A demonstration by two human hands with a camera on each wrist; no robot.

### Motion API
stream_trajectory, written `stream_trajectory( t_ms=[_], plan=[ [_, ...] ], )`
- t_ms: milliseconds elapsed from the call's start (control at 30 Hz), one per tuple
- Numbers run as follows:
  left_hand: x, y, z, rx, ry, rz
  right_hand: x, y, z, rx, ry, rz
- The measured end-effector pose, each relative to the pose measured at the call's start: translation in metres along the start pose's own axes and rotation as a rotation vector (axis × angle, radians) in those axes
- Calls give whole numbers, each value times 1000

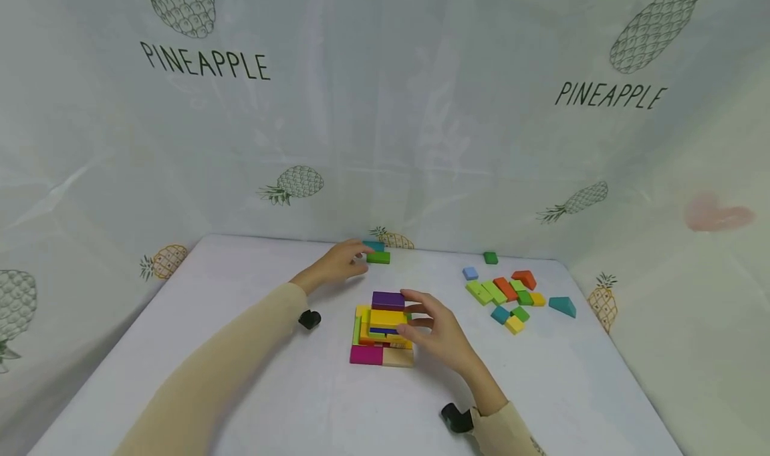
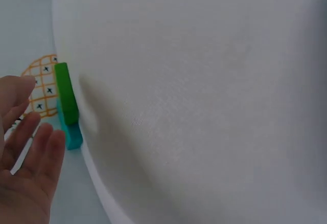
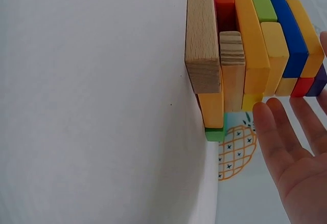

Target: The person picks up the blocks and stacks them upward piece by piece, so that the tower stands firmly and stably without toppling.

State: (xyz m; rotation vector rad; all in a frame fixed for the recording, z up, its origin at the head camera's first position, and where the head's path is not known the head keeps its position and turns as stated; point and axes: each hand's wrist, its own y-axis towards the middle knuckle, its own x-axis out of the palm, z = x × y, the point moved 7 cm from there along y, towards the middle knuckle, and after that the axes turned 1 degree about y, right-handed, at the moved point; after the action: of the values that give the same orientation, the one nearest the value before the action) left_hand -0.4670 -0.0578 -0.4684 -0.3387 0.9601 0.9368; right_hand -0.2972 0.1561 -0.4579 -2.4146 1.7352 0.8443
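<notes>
Toward the back of the table my left hand [image 1: 339, 262] reaches out with loosely bent, parted fingers. Its fingertips are beside a green block [image 1: 378, 258] and a teal block [image 1: 374, 246]; nothing shows between finger and thumb. In front of me stands a layered tower of coloured blocks, with a purple block [image 1: 388, 301] and a yellow block [image 1: 388, 318] on top. A magenta block [image 1: 365, 356] and a plain wooden block [image 3: 203, 35] form its front base. My right hand [image 1: 442, 332] is at the tower's right side, fingers spread and fairly straight, tips right at the upper blocks.
Loose blocks lie scattered on the right of the white table, among them an orange-red notched block [image 1: 525, 279], a teal angled block [image 1: 563, 306] and a light blue block [image 1: 470, 273]. A green block [image 1: 490, 258] lies near the back edge. A pineapple-print curtain [image 1: 385, 108] hangs behind.
</notes>
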Motion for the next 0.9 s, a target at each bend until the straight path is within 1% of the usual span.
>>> stream_trajectory(
  t_ms=[100,200,367,533,600,667,733,900],
  plan=[
    [3,6,-3,-6,42,-23,0,0,0,-3,-2,2],
    [6,7,-7,-5,83,-38,1,0,1,-7,-1,1],
    [10,4,-11,0,142,-65,2,-1,2,-15,4,-2],
    [12,0,-11,0,204,-102,2,-2,3,-16,0,2],
    [12,-1,-11,-2,231,-107,1,-2,2,-14,-3,8],
    [10,-3,-13,-5,254,-103,1,-2,2,-6,-5,11],
    [7,-6,-16,-8,268,-86,1,-2,2,-3,-8,12],
    [-3,-12,-21,-7,227,-4,0,-2,1,3,-11,14]
  ],
)
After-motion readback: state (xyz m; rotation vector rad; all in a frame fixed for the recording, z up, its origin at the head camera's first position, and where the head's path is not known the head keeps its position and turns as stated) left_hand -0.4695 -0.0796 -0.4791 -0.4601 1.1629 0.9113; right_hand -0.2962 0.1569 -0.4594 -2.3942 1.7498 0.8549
